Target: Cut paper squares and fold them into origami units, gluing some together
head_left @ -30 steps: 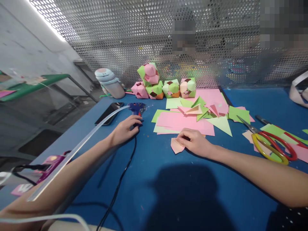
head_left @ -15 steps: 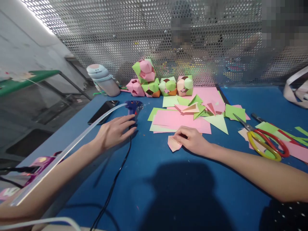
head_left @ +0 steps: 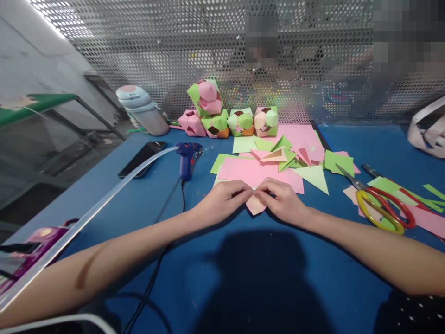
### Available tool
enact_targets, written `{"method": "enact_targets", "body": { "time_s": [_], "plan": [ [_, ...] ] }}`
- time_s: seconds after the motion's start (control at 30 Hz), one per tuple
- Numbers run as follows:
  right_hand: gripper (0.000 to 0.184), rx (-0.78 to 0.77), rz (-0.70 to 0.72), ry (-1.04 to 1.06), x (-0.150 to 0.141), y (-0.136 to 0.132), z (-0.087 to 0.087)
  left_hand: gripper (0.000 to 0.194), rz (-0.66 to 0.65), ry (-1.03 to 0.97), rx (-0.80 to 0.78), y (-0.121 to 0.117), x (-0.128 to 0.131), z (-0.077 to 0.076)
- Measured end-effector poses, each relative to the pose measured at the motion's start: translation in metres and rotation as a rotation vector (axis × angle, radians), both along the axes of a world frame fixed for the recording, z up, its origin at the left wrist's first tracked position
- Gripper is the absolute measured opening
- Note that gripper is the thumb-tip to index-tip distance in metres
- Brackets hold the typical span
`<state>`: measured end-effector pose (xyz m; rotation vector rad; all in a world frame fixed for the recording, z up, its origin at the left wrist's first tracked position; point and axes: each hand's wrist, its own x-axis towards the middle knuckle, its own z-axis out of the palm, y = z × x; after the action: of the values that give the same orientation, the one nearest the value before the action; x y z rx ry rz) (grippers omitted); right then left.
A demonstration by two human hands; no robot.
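A small piece of folded pink paper (head_left: 256, 206) is held just above the blue table, its pointed lower end showing. My left hand (head_left: 222, 198) pinches it from the left, and my right hand (head_left: 282, 200) pinches it from the right, with the fingertips almost meeting. Part of the paper is hidden behind the fingers. A blue hot glue gun (head_left: 187, 160) with a long clear glue stick (head_left: 100, 208) lies left of my hands. Pink and green paper sheets (head_left: 239, 170) are spread right behind them.
Folded paper balls (head_left: 239, 123) stand along the perforated metal screen (head_left: 208, 51). A bottle (head_left: 144, 111) and a phone (head_left: 143, 159) are at the left. Scissors (head_left: 380, 204) lie over paper scraps at the right. A black cord (head_left: 155, 273) crosses the table.
My left hand has left the glue gun and moved right to the folded paper, closing on its left side. My right hand still holds the paper.
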<state>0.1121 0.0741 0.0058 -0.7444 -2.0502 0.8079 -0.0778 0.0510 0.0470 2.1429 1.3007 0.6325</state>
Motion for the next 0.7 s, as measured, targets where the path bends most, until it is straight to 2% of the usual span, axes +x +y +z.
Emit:
{"method": "enact_targets", "body": {
  "time_s": [0.2,0.33,0.5,0.7],
  "plan": [
    [0.017,-0.055,-0.063,0.000,0.006,0.012,0.001,0.022,0.056,-0.171,-0.089,0.013,0.008,-0.008],
    [0.022,-0.113,-0.060,0.029,0.008,0.018,0.003,0.022,0.112,-0.245,-0.025,0.021,0.010,-0.013],
    [0.015,-0.066,-0.153,0.004,0.004,0.017,0.002,0.019,0.172,-0.295,0.012,0.020,0.009,-0.019],
    [0.018,-0.044,-0.116,-0.004,0.003,0.011,0.005,0.015,0.198,-0.338,-0.058,0.015,0.008,-0.021]
  ]
}}
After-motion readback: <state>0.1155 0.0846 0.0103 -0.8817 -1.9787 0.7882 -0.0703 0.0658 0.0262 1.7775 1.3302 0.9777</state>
